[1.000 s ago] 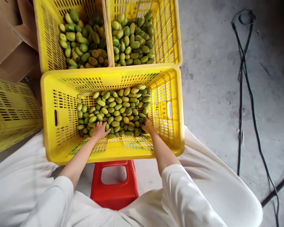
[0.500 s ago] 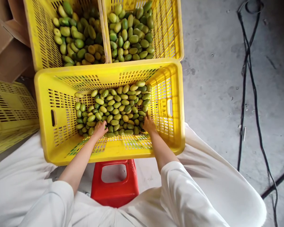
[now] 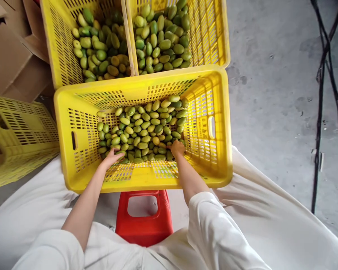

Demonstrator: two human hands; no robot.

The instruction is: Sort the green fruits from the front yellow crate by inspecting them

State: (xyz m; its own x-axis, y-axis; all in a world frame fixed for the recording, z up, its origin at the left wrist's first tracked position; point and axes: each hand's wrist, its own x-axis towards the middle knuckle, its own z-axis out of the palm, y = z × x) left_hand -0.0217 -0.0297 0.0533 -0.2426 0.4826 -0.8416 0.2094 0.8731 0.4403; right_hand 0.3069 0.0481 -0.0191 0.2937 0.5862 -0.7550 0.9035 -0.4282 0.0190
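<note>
- Red stool [image 3: 144,221] sits nearest, between the knees, under the near edge of the yellow crate [image 3: 73,112]; white sleeves and white cloth on both sides of it.
- Left hand [image 3: 110,157] rests on the near-left edge of the green fruits [image 3: 142,129] inside the crate. Fingers are curled over one or two fruits; whether they pinch one firmly cannot be told.
- Right hand [image 3: 177,148] is at the near-right edge of the same pile, fingers bent down among the fruits and mostly hidden; grip cannot be told.
- The fruits lie in a loose heap toward the far half of the crate floor; the near strip of the floor is bare.
- Handling judgement: each fruit looks small, oval, smooth-skinned and firm. Light singly, likely to roll and slip. Best cupped around the middle with fingers and thumb rather than nipped at the ends. Hard squeezing may bruise.
- The crate looks stiff; slot handles in both end walls.
- Beyond it, two more crates [image 3: 202,33] hold similar fruits.
- Cardboard [image 3: 8,56] far left; cables [image 3: 321,86] on the concrete floor, right.
</note>
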